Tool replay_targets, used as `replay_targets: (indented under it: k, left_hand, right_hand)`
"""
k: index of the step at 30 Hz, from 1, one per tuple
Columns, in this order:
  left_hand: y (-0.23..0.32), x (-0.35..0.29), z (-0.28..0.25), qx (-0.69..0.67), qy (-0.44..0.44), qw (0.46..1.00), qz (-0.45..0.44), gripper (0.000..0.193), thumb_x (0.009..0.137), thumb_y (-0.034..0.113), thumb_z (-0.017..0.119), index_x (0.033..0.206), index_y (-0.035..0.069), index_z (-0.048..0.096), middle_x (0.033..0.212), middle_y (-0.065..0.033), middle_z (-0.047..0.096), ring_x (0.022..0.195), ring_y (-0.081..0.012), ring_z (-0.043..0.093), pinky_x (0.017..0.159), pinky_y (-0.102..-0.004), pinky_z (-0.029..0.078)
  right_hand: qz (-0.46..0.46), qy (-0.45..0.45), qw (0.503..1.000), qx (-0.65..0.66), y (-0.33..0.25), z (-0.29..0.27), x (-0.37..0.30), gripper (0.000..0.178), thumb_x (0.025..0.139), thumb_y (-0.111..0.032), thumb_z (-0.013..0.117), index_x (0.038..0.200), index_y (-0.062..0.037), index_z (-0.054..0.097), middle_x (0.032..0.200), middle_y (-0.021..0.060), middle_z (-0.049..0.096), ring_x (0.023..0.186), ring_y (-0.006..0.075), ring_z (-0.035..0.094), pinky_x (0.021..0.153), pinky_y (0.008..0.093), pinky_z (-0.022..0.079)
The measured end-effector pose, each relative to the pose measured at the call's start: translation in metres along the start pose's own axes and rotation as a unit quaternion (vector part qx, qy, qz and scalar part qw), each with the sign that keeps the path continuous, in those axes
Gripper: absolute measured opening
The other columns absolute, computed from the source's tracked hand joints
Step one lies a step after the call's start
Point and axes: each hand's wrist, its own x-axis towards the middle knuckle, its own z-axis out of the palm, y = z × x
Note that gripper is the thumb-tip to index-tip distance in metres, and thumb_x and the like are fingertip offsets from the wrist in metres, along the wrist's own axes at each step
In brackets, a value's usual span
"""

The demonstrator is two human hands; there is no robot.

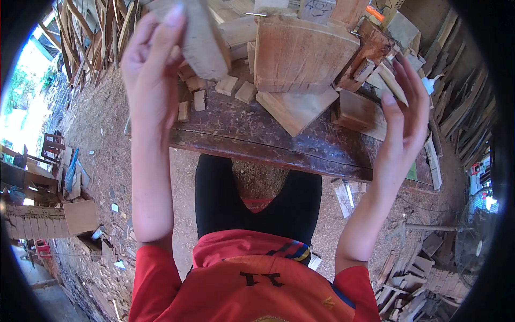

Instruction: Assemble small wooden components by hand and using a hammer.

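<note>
My left hand (152,67) is raised over the left part of the worktable, its thumb and fingers closed round a flat wooden block (205,45). The block is held up, and its upper end runs out of the picture. Over the table's right side, my right hand (405,115) has its fingers curved and apart, with nothing plainly gripped. Close to it lie a pale wooden strip (393,83) and a thick wooden block (359,115). Between my hands a broad wooden panel (304,56) stands tilted, with a pale angled board (298,110) below it.
Small wood offcuts (236,88) lie on the dark worktable (230,126). An orange-handled tool (375,13) and a white-nozzled bottle (429,83) sit at the back right. Long wood strips (466,112) lean at the right; a fan (477,241) stands below them.
</note>
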Motion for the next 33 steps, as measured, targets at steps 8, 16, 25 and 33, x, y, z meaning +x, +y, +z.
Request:
replay_targets:
  k: [8, 16, 25, 33]
  left_hand:
    - [0.032, -0.06, -0.028, -0.1, 0.073, 0.992, 0.002, 0.066, 0.107, 0.047, 0.052, 0.156, 0.005, 0.036, 0.141, -0.0183, 0.053, 0.129, -0.0286, 0.055, 0.111, -0.0462, 0.047]
    - [0.024, -0.093, -0.049, -0.165, 0.016, 0.984, -0.07, 0.058, 0.111, 0.042, 0.045, 0.154, 0.003, 0.039, 0.138, -0.0189, 0.058, 0.121, -0.0269, 0.062, 0.104, -0.0421, 0.052]
    - [0.012, -0.107, -0.066, -0.222, 0.08, 0.964, -0.121, 0.054, 0.111, 0.038, 0.046, 0.151, 0.001, 0.042, 0.138, -0.0167, 0.061, 0.125, -0.0274, 0.062, 0.107, -0.0438, 0.05]
    - [0.011, -0.143, -0.037, -0.265, 0.093, 0.951, -0.13, 0.049, 0.111, 0.033, 0.049, 0.147, 0.001, 0.045, 0.14, -0.0183, 0.059, 0.125, -0.0297, 0.062, 0.109, -0.0465, 0.05]
  right_hand:
    - [-0.079, 0.039, 0.992, -0.096, -0.015, -0.007, -0.009, 0.049, 0.09, -0.019, 0.075, 0.136, -0.0045, 0.062, 0.132, 0.0105, 0.068, 0.124, 0.0242, 0.061, 0.104, 0.0366, 0.039]
    - [-0.29, -0.077, 0.892, -0.338, -0.068, 0.03, 0.035, 0.06, 0.082, -0.027, 0.085, 0.135, -0.0094, 0.063, 0.136, 0.0117, 0.063, 0.131, 0.0302, 0.054, 0.112, 0.042, 0.037]
    - [-0.305, -0.194, 0.905, -0.226, -0.097, 0.04, 0.028, 0.041, 0.077, -0.013, 0.085, 0.114, -0.0042, 0.069, 0.115, 0.0083, 0.07, 0.109, 0.024, 0.065, 0.095, 0.035, 0.048]
    - [0.032, -0.416, 0.908, 0.046, -0.121, 0.081, -0.044, 0.057, 0.079, -0.008, 0.085, 0.132, -0.0031, 0.063, 0.103, 0.0073, 0.073, 0.103, 0.0173, 0.07, 0.093, 0.0325, 0.054]
